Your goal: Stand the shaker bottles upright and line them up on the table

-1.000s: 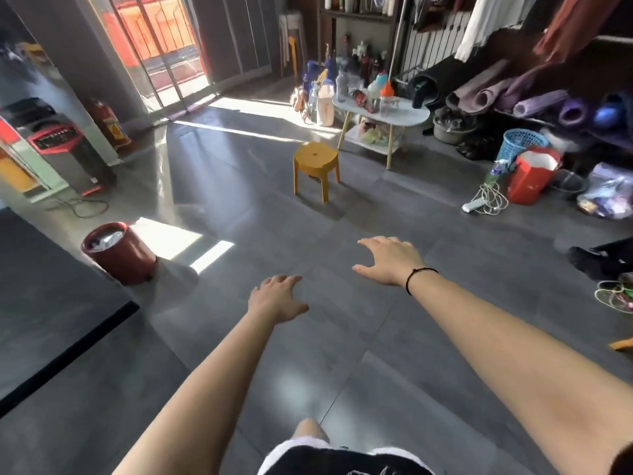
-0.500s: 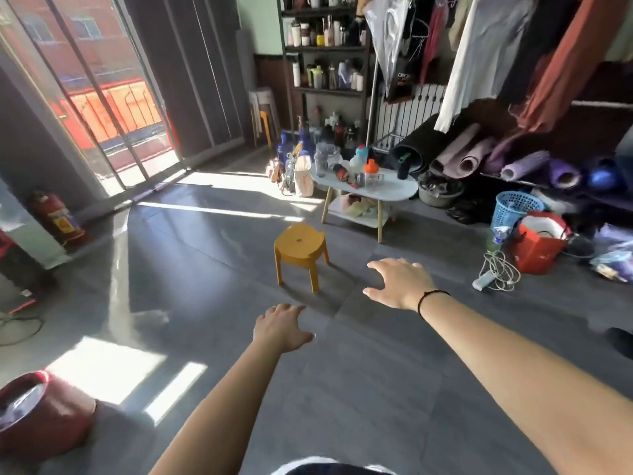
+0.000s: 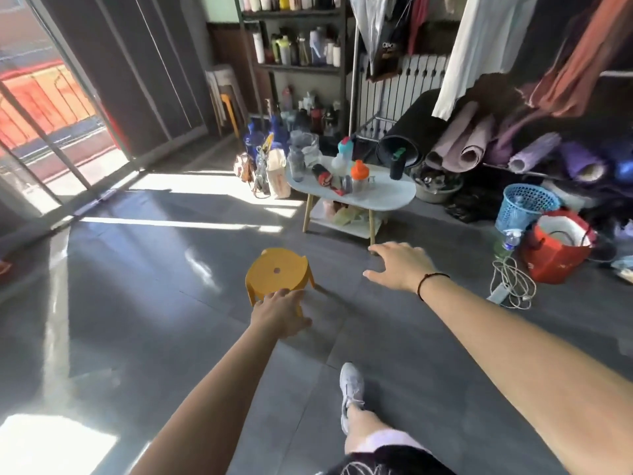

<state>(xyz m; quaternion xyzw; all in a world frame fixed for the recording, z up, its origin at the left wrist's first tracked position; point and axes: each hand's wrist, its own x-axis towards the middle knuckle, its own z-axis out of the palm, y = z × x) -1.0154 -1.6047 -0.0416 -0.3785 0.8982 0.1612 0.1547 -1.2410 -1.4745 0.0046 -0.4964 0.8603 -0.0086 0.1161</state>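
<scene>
A low white oval table (image 3: 387, 197) stands ahead across the grey floor. On it are several shaker bottles: an upright clear one with an orange lid (image 3: 359, 176), a red and black one lying on its side (image 3: 323, 175), a clear one at the left end (image 3: 296, 163), a teal-capped one (image 3: 343, 152) and a black one (image 3: 397, 166) at the right. My left hand (image 3: 279, 313) and my right hand (image 3: 399, 265) are stretched out in the air, fingers apart, holding nothing, well short of the table.
A yellow plastic stool (image 3: 277, 275) stands on the floor between me and the table, just beyond my left hand. A blue basket (image 3: 525, 207), a red bag (image 3: 558, 248) and a white cable (image 3: 510, 282) lie right. Bags (image 3: 270, 169) crowd the table's left end. My white shoe (image 3: 351, 389) steps forward.
The view has lifted and moved closer to the table and stool. Both hands stay out in front, empty. My right foot has come into view.
</scene>
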